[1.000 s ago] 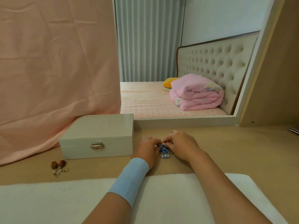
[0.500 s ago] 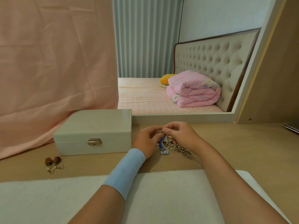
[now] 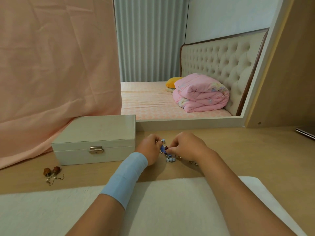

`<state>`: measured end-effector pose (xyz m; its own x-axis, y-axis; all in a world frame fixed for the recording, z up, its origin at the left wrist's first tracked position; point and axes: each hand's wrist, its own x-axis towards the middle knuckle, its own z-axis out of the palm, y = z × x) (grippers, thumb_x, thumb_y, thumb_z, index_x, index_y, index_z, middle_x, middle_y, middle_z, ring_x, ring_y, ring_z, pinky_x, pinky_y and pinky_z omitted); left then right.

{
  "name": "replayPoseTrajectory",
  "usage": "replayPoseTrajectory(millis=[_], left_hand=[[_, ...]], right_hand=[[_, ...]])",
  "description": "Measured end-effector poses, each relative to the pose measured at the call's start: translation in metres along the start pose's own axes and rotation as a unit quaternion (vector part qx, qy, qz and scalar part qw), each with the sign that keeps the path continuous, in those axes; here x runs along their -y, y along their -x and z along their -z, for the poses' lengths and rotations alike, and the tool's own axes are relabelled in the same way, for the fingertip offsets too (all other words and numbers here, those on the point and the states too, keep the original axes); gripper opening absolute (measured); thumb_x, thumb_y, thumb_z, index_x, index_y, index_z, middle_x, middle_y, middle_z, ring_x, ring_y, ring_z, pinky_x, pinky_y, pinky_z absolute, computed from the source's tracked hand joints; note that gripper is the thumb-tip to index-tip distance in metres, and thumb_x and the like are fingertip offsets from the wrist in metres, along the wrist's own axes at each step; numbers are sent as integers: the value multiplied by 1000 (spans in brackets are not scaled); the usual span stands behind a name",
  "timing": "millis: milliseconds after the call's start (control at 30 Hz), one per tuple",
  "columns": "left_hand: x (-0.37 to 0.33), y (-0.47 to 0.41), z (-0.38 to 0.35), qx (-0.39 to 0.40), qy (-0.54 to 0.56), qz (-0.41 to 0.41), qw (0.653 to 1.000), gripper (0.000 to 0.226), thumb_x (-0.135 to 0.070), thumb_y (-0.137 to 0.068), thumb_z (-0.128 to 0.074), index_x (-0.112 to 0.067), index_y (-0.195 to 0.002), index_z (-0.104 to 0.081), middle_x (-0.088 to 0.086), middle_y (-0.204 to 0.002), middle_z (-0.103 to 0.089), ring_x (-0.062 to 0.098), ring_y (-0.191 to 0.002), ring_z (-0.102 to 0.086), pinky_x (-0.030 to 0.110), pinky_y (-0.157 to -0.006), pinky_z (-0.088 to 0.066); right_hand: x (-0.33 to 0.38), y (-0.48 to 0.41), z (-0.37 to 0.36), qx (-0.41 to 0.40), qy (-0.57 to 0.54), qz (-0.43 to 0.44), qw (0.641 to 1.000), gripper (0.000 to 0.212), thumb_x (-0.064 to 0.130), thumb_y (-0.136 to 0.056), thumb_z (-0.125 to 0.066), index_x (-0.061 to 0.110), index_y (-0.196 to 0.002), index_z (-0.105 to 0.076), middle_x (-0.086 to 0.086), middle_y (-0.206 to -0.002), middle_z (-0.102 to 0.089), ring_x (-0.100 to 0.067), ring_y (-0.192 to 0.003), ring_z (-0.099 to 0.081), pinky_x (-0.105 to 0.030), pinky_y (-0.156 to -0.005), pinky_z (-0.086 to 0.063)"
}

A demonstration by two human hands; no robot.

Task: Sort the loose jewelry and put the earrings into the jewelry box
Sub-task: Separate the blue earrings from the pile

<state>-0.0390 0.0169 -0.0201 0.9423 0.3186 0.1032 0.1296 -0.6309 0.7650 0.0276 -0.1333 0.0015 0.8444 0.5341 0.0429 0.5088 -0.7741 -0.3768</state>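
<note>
A pink cloth (image 3: 51,65) is hanging behind and to the left of the jewelry box (image 3: 95,132), its lower edge lying on the wooden worktop (image 3: 238,150). In front of the box's left corner, a pair of brown earrings (image 3: 52,172) is lying on the worktop, apart from the box, with the wire hooks pointing toward the person. The jewelry box is sitting with its lid down and its metal latch (image 3: 96,149) facing the person.

Just right of the box, the left hand (image 3: 150,150), wearing a blue wristband (image 3: 126,176), is curling its fingers and pinching one piece of the loose jewelry (image 3: 168,156), with a pale blue bead showing at the fingertips. The rest of the tangle, blue, red, silver and pale beads, is lying on the worktop right of the box, between the two hands.

Further right of the box, the right hand (image 3: 187,147) is bending its fingers down into the same tangle and pinching at the blue and red part; exactly which piece it is gripping cannot be told. Both forearms are resting across a white mat (image 3: 170,210) in front of the box. A mirror (image 3: 196,120) is standing behind the box to its right.
</note>
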Motion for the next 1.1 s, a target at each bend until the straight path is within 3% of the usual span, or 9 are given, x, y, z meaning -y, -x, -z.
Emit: replayPoseTrajectory(millis=[167, 300, 433, 567, 633, 700, 800, 967, 1100], left_hand=[[-3, 3, 7, 34, -10, -10, 999, 21, -16, -100, -50, -12, -98, -70, 3, -82, -66, 20, -79, -62, 39, -86, -55], [-6, 11, 12, 51, -17, -18, 998, 19, -19, -98, -56, -17, -94, -74, 0, -80, -70, 15, -72, -62, 34, -79, -57], [-9, 26, 23, 55, -3, -34, 998, 15, -22, -95, -61, -19, -88, -74, -11, -60, -67, 11, -57, -55, 28, -67, -56], [-3, 41, 45, 48, 59, -27, 997, 10, -15, -93, -62, -8, -89, -68, 6, -73, -72, 16, -64, -59, 36, -73, -58], [5, 50, 55, 53, 82, -24, 995, 15, -17, -94, -63, -3, -88, -65, -1, -68, -71, 12, -65, -63, 29, -69, -57], [14, 60, 65, 58, 93, -18, 994, 21, -21, -94, -64, 0, -88, -64, -6, -64, -70, 7, -59, -62, 21, -62, -54], [31, 73, 80, 38, 83, -10, 996, 18, -26, -92, -67, -15, -79, -69, -8, -61, -67, 12, -55, -51, 24, -57, -49], [63, 92, 104, 13, -36, 24, 999, 14, -31, -91, -67, -28, -78, -70, -4, -68, -63, 14, -63, -49, 32, -70, -46], [81, 103, 119, -24, -131, 51, 990, 4, -38, -91, -64, -35, -90, -65, -9, -70, -59, 9, -66, -53, 26, -69, -46]], right_hand=[[13, 4, 1, 51, 50, -7, 997, 14, 38, -91, -68, 31, -95, -80, 9, -79, -75, -8, -78, -67, -23, -59, -44], [12, 6, -1, 51, 26, 19, 998, 17, 27, -90, -68, 30, -74, -70, 4, -80, -67, -20, -81, -65, -26, -59, -44], [7, 6, 4, 36, -102, 27, 994, 15, 29, -85, -74, 30, -72, -69, 5, -84, -72, -15, -81, -68, -34, -73, -55], [13, 8, 11, 46, -250, 46, 966, 3, 22, -84, -74, 21, -81, -73, -1, -79, -76, -15, -64, -71, -30, -56, -54], [21, 11, 12, 60, -294, 59, 952, 2, 20, -87, -73, 20, -88, -71, 4, -78, -74, -13, -64, -71, -27, -50, -50], [32, 14, 12, 72, -319, 75, 942, 4, 20, -89, -72, 21, -92, -71, 7, -80, -73, -10, -65, -69, -25, -51, -49], [49, 22, 10, 88, -350, 105, 927, 7, 20, -92, -72, 24, -97, -74, 9, -82, -75, -8, -68, -69, -23, -59, -52], [78, 34, -13, 134, -400, 117, 899, 22, 9, -90, -75, 17, -109, -69, -1, -81, -75, -17, -69, -74, -24, -54, -55], [97, 39, -36, 134, -400, 110, 900, 19, 2, -89, -74, 17, -101, -72, -3, -77, -75, -16, -68, -73, -27, -56, -55]])
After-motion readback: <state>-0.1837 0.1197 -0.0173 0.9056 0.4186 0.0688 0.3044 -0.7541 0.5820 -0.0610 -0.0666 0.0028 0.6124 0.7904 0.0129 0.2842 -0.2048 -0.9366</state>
